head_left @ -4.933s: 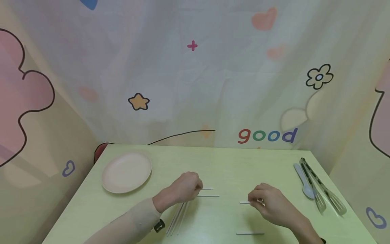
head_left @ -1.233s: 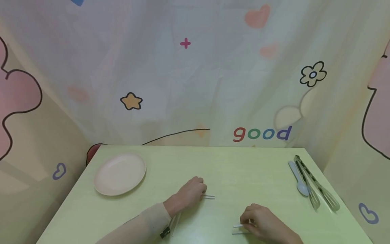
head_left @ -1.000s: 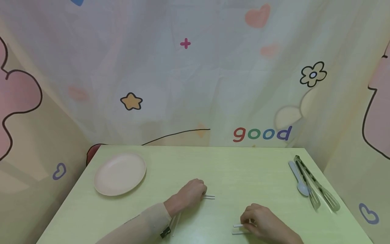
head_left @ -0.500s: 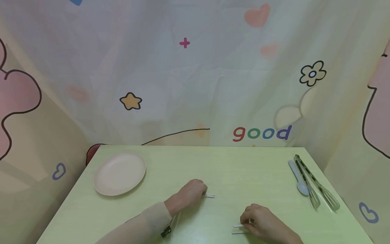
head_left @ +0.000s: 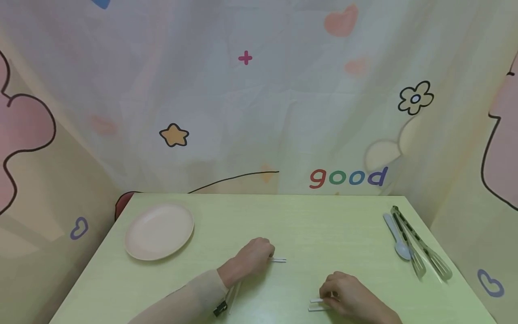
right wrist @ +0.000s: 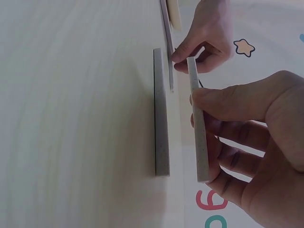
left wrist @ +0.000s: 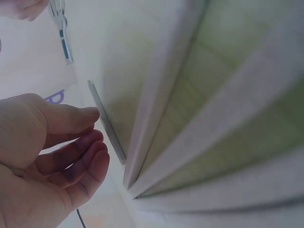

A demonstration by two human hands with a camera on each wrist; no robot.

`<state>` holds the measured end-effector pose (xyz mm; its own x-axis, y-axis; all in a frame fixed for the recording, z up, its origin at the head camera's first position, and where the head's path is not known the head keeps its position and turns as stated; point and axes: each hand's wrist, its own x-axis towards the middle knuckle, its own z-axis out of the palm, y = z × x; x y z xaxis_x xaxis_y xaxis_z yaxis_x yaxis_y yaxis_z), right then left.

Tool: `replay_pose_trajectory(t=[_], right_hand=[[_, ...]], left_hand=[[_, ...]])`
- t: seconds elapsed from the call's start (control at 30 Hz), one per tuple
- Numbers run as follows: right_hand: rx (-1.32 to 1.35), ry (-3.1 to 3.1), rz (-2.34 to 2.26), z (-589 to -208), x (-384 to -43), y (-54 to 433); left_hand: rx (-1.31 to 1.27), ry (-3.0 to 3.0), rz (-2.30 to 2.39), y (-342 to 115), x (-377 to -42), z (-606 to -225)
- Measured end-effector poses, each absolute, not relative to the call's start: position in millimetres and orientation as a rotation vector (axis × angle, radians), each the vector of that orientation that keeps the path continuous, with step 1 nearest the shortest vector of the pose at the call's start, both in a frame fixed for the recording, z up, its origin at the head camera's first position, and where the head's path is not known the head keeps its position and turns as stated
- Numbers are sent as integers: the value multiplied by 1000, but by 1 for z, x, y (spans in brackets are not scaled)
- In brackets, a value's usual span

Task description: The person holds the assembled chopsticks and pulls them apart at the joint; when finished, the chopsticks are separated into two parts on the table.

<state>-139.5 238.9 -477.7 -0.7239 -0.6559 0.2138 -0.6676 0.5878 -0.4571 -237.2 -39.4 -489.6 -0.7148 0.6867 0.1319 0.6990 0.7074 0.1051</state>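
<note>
Two white sticks [head_left: 278, 260] lie side by side on the table, jutting out to the right of my left hand [head_left: 248, 258]. Its curled thumb and fingertips are at the edge of a stick [left wrist: 108, 124] in the left wrist view; the contact is partly hidden. My right hand [head_left: 344, 292] pinches a short white stick [right wrist: 199, 137] between thumb and fingers, close above the table. Roughly parallel to it, a second short stick [right wrist: 161, 118] lies on the tabletop. Several more sticks [left wrist: 228, 109] fan out near the left wrist, mostly hidden by the forearm in the head view.
A round pale plate [head_left: 159, 231] stands at the back left of the light green table [head_left: 323, 225]. At the right edge lie a light blue spoon [head_left: 396, 238] and metal tongs [head_left: 429, 252] with slotted ends. Printed cloth walls close in the back and sides.
Since the oldest frame, my right hand has brought its stick nearer the front, beside the lying one. The two sticks at my left hand have closed together; both hands are nearly still now.
</note>
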Motion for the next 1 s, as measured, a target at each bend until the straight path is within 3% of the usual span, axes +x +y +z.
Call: replay_pose_trajectory(t=[1.0], right_hand=[[1158, -2719, 831, -478, -136, 236]], left_hand=[[-979, -2890, -499, -105, -212, -462]])
